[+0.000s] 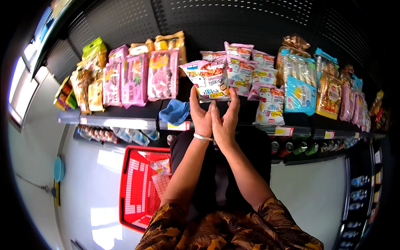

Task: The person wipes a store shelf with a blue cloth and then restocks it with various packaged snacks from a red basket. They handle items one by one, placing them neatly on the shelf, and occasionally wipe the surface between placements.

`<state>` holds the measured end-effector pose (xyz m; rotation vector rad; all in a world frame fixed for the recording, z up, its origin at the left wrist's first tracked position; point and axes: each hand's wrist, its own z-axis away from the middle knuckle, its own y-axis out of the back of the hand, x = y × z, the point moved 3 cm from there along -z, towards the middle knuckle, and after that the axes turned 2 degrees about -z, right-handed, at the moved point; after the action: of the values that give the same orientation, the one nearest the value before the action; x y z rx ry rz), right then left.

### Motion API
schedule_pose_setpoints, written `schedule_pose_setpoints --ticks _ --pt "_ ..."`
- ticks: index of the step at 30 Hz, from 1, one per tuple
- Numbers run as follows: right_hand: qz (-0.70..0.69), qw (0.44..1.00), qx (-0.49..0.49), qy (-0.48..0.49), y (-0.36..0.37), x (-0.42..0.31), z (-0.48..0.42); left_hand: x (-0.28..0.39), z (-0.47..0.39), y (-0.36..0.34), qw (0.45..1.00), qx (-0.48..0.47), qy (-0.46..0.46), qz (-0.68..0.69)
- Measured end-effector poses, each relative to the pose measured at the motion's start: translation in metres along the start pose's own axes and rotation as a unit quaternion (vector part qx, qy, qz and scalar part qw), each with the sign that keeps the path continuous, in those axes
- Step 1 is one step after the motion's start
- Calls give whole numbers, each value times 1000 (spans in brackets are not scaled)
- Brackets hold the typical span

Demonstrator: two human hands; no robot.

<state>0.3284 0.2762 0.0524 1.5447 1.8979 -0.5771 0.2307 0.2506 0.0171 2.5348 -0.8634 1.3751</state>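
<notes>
Between both hands, above the black shelf (243, 114), is a small white and pink snack bag (206, 79) with a printed cartoon cat. My left hand (201, 118), with a silver bangle at its wrist, has its fingers at the bag's near left part. My right hand (225, 120) has its fingers at the near right corner, and the two palms lie close together. Similar snack bags (240, 72) stand behind and to the right. One more such bag (270, 106) sits at the shelf's front edge. A crumpled blue cloth (175, 111) lies just left of my left hand.
Pink bread packs (134, 79) stand on the left, a blue-labelled pack (300, 84) on the right. A red shopping basket (122, 190) with a few packets rests on the floor beside my leg. Bottles (137, 136) and cans (287, 148) fill a lower shelf.
</notes>
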Motion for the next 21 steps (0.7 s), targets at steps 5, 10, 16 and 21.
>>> schedule_pose_setpoints --ticks 5,10,16,21 --pt "-83 993 -84 3 -21 -13 18 26 15 39 990 111 -62 -62" --pt "-154 969 -191 17 -34 -39 45 59 54 91 972 179 -58 -138" --pt "-218 903 -371 2 -57 -70 102 71 121 194 944 230 -1 -236" --pt "-247 832 -494 -62 -72 -77 164 74 163 261 925 247 57 -282"
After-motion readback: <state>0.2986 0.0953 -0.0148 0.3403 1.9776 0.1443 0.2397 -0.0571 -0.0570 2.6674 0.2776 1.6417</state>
